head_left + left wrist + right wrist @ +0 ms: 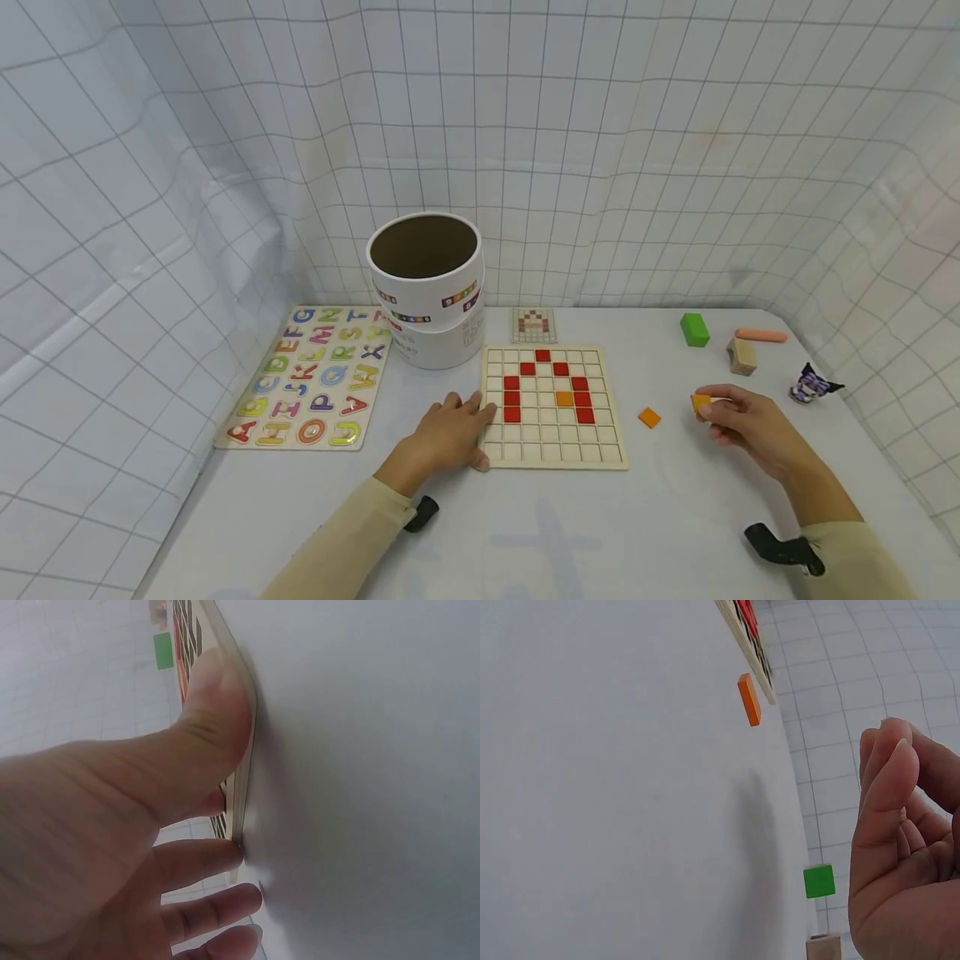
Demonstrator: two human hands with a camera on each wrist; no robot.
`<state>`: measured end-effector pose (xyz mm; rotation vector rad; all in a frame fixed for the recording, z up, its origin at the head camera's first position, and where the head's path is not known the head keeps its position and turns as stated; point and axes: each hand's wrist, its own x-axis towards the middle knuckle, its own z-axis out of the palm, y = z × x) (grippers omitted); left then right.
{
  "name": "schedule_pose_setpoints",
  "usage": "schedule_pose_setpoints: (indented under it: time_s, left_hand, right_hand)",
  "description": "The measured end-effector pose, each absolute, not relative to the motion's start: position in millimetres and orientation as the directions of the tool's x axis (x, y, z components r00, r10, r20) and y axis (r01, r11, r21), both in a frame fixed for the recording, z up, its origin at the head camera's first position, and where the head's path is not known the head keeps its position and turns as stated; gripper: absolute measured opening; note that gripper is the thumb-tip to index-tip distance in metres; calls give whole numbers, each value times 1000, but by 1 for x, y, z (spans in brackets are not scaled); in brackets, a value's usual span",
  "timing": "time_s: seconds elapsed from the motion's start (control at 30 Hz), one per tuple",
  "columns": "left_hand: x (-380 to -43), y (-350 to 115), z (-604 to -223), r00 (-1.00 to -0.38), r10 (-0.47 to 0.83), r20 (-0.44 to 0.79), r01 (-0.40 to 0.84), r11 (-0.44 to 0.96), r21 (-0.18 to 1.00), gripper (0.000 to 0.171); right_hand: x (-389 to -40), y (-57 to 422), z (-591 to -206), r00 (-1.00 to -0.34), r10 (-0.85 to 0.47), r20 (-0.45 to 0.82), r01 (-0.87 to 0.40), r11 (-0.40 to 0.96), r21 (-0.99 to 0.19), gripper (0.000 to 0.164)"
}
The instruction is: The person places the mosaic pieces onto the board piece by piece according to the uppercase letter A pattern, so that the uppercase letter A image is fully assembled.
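Note:
A wooden grid board (555, 454) lies flat in the middle of the table. Red square tiles (512, 398) form an arch on it, and one orange tile (564, 398) sits inside the arch. My left hand (446, 433) rests at the board's left edge, thumb and fingertips touching it; the thumb (217, 705) lies over the rim in the left wrist view. To the board's right, my right hand (757, 429) pinches an orange square tile (701, 404) above the table. A loose orange tile (649, 417) lies between that hand and the board.
Behind the board lies a small pattern card (534, 325). White round tubs (435, 333) stand stacked at the back left, beside an alphabet puzzle (300, 446). At the right are a green block (694, 330), a wooden block (742, 357), an orange stick (761, 335) and a purple figure (812, 385).

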<state>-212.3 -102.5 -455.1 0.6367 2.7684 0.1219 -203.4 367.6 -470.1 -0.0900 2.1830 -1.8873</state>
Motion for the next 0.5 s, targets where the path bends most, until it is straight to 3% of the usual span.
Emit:
schedule_pose_setpoints:
  time_s: [0.23,0.5]
  left_hand:
    - [-213,-103,-458,-856,444,-264,421,896,141,89]
    - [-212,-103,-457,-856,445,-265,421,896,144,89]
  right_hand:
    - [-219,341,-466,-963,-217,-160,143,92,-985,33]
    - [-240,287,-462,-950,-245,-191,153,164,-974,56]
